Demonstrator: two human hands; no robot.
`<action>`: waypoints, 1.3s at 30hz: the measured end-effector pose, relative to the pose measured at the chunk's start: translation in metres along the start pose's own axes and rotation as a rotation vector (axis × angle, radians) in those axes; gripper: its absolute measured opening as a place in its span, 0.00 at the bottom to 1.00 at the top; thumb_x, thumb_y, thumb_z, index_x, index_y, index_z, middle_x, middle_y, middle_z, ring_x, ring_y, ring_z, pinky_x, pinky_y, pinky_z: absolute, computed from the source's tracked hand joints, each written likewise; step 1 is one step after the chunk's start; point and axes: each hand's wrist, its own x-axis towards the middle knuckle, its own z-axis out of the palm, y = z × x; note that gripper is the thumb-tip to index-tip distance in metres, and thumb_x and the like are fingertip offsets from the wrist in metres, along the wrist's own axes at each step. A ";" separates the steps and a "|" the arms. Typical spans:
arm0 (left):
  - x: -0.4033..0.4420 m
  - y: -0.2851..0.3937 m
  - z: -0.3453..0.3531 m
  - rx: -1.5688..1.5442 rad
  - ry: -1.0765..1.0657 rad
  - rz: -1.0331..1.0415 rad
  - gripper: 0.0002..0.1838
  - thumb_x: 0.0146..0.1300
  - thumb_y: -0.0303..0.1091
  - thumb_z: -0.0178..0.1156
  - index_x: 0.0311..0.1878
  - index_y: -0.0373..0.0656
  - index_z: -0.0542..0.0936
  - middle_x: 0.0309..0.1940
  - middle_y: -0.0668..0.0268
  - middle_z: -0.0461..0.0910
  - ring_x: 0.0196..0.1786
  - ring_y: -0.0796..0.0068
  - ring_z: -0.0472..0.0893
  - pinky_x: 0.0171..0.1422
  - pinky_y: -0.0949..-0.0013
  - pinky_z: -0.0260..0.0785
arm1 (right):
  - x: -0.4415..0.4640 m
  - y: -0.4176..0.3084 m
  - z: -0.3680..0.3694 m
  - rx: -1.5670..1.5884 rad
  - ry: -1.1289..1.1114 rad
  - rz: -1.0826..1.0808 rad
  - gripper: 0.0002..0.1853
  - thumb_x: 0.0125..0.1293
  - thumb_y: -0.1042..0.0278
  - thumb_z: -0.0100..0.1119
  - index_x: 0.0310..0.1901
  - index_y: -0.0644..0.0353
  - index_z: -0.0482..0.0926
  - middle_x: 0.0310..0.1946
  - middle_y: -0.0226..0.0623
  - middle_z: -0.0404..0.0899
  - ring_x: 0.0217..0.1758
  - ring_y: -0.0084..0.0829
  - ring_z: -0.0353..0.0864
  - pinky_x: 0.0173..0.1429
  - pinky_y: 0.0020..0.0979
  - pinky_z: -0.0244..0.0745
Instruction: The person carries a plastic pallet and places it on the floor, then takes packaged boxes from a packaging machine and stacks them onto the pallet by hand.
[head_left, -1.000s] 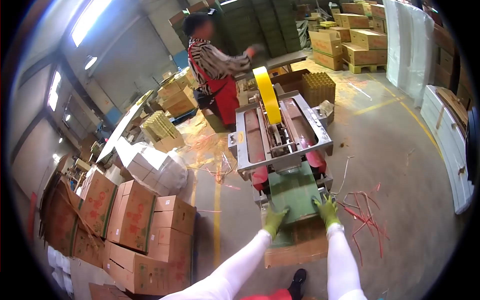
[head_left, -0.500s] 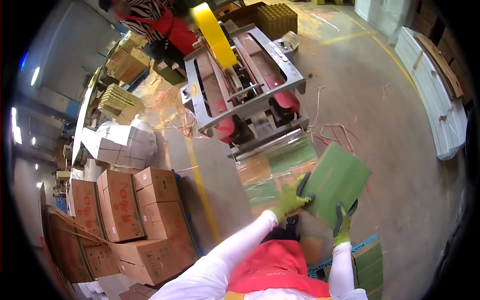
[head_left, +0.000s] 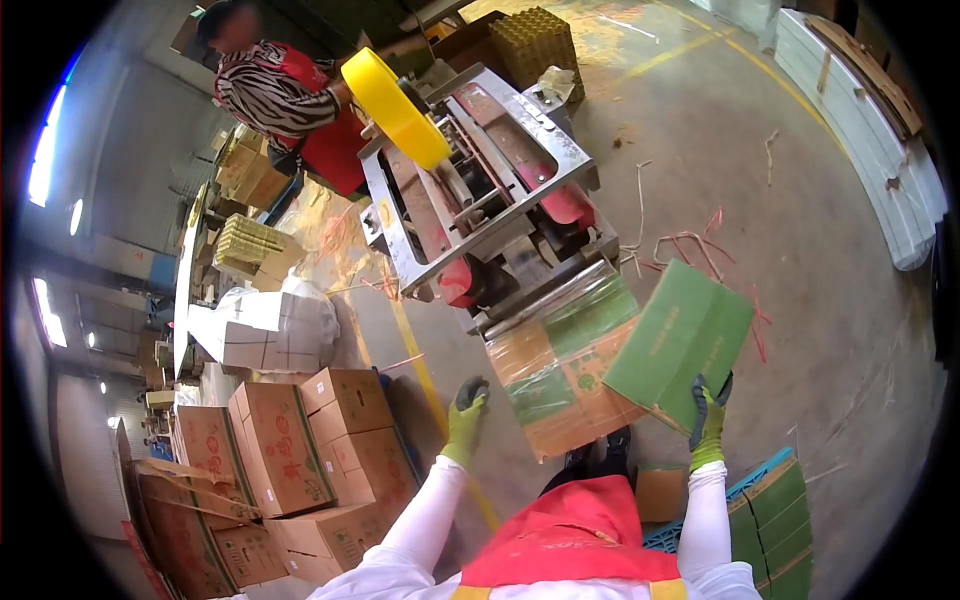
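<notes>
My right hand (head_left: 709, 420), in a green glove with dark fingers, grips the lower right edge of a flat green cardboard carton (head_left: 680, 345). That carton is tilted, and its left side overlaps a cardboard-covered shelf (head_left: 560, 365) wrapped in clear tape. My left hand (head_left: 466, 418), gloved alike, is off the carton, left of the shelf, with fingers loosely bent and nothing visible in them. Beyond the shelf stands a carton-taping machine (head_left: 480, 185) with a metal frame and red side belts. A big yellow tape roll (head_left: 398, 108) sits on top of it.
Stacked brown cartons (head_left: 285, 450) stand at the left. Flat green cartons (head_left: 775, 525) lie on a blue pallet (head_left: 760, 475) at my lower right. A person (head_left: 290, 100) in a red apron is behind the machine. Loose straps (head_left: 690, 245) litter the floor.
My left hand has let go of the green carton and moved left. My right hand still holds the carton, which has shifted slightly. The person behind the machine is now more in view.
</notes>
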 end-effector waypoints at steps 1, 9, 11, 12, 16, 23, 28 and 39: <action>0.003 0.002 0.001 0.012 -0.012 0.008 0.21 0.68 0.30 0.58 0.64 0.46 0.73 0.54 0.69 0.78 0.48 0.80 0.77 0.46 0.77 0.69 | 0.004 0.007 -0.004 -0.017 -0.015 -0.017 0.41 0.59 0.77 0.63 0.73 0.56 0.54 0.64 0.33 0.66 0.61 0.30 0.69 0.63 0.29 0.68; 0.008 -0.005 0.025 0.030 -0.157 0.083 0.21 0.67 0.28 0.59 0.63 0.43 0.74 0.53 0.70 0.78 0.48 0.82 0.76 0.47 0.79 0.67 | 0.012 0.021 -0.013 -0.077 0.021 -0.037 0.42 0.60 0.77 0.62 0.74 0.56 0.52 0.64 0.35 0.65 0.61 0.30 0.70 0.63 0.30 0.68; 0.005 -0.006 0.023 0.023 -0.149 0.063 0.20 0.67 0.29 0.58 0.63 0.43 0.74 0.53 0.70 0.78 0.49 0.81 0.76 0.47 0.78 0.68 | 0.012 0.023 -0.017 -0.056 0.026 -0.008 0.42 0.59 0.77 0.61 0.74 0.57 0.52 0.64 0.36 0.65 0.62 0.30 0.69 0.63 0.31 0.68; 0.005 -0.006 0.019 0.030 -0.143 0.060 0.21 0.67 0.29 0.58 0.63 0.43 0.74 0.53 0.70 0.78 0.50 0.81 0.76 0.48 0.78 0.68 | 0.012 0.023 -0.018 -0.044 0.031 0.004 0.42 0.59 0.78 0.61 0.74 0.57 0.52 0.64 0.36 0.65 0.62 0.31 0.69 0.64 0.32 0.68; 0.025 -0.003 -0.001 0.057 -0.129 -0.001 0.21 0.67 0.32 0.58 0.64 0.44 0.73 0.54 0.71 0.77 0.51 0.81 0.76 0.49 0.77 0.68 | 0.019 0.015 -0.012 -0.128 -0.044 -0.108 0.40 0.60 0.75 0.61 0.73 0.59 0.54 0.65 0.37 0.66 0.62 0.32 0.70 0.64 0.33 0.68; 0.102 0.040 0.006 0.049 0.008 -0.021 0.29 0.67 0.56 0.54 0.68 0.54 0.69 0.59 0.70 0.74 0.61 0.70 0.69 0.60 0.57 0.61 | 0.074 -0.056 0.083 -0.098 -0.070 -0.136 0.36 0.63 0.67 0.64 0.70 0.62 0.60 0.64 0.37 0.68 0.62 0.32 0.71 0.63 0.31 0.68; 0.164 0.028 0.047 -0.112 -0.049 0.054 0.22 0.59 0.32 0.66 0.56 0.40 0.76 0.40 0.69 0.80 0.41 0.76 0.78 0.49 0.71 0.71 | 0.131 -0.074 0.120 -0.160 -0.225 -0.112 0.31 0.62 0.67 0.66 0.66 0.62 0.68 0.55 0.33 0.77 0.53 0.27 0.76 0.57 0.27 0.72; -0.064 -0.045 0.033 -0.116 -0.233 0.006 0.44 0.49 0.17 0.60 0.73 0.45 0.59 0.58 0.64 0.74 0.54 0.73 0.78 0.54 0.72 0.74 | 0.038 -0.061 -0.014 -0.650 -0.547 -0.021 0.47 0.52 0.68 0.71 0.72 0.63 0.57 0.68 0.38 0.66 0.67 0.30 0.69 0.68 0.30 0.65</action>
